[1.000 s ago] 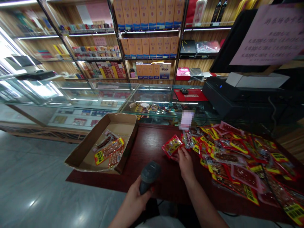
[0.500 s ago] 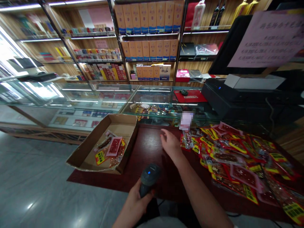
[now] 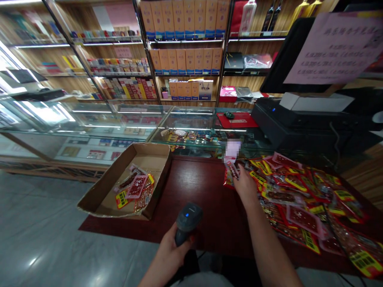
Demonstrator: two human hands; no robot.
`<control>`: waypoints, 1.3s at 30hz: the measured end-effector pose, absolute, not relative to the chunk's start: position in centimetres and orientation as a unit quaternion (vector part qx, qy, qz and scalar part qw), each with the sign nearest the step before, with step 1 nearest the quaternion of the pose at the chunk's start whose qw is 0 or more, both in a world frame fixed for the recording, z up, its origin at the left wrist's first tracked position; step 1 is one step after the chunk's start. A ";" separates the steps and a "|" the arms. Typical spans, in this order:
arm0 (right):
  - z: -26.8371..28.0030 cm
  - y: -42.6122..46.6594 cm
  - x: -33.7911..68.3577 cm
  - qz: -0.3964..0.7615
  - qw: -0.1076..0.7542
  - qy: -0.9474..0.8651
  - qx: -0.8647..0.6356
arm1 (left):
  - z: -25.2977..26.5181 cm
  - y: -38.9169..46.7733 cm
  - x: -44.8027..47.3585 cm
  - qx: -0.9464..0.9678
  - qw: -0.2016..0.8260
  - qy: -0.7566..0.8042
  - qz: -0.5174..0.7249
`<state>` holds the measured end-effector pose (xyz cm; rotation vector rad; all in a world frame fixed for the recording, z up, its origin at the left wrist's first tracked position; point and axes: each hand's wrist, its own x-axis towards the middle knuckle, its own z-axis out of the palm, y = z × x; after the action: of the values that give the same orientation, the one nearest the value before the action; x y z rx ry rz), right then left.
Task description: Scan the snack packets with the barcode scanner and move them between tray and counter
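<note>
My left hand (image 3: 173,247) is wrapped round the handle of a dark barcode scanner (image 3: 189,217) with a small blue light, held above the near edge of the dark red table. My right hand (image 3: 245,185) is closed on a small clear snack packet (image 3: 232,170) with dark pieces inside, at the left end of a heap. That heap of snack packets (image 3: 302,195), red, yellow and clear, spreads over the table's right side. An open cardboard box (image 3: 104,191) on the left holds several similar packets (image 3: 137,186).
Behind the table runs a glass display counter (image 3: 191,119) bearing a red mat (image 3: 239,120) with a mouse. A monitor with a pink sign (image 3: 332,52) stands at the back right. Shelves of orange boxes (image 3: 185,20) line the wall. A black cable crosses the heap.
My right hand has moved right from over the bare table to the heap's edge and taken hold of the small packet, which has tilted. The scanner stays in my left hand.
</note>
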<state>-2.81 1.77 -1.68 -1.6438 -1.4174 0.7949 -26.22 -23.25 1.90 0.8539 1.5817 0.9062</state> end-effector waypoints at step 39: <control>-5.8 -6.7 -8.9 0.559 0.587 -0.359 -0.463 | 3.3 -22.6 -25.8 0.345 0.506 0.681 0.403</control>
<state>-8.85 -6.70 -5.82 -1.0783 -0.8370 1.3038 -25.82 -22.61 3.25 0.8314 1.6426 0.9714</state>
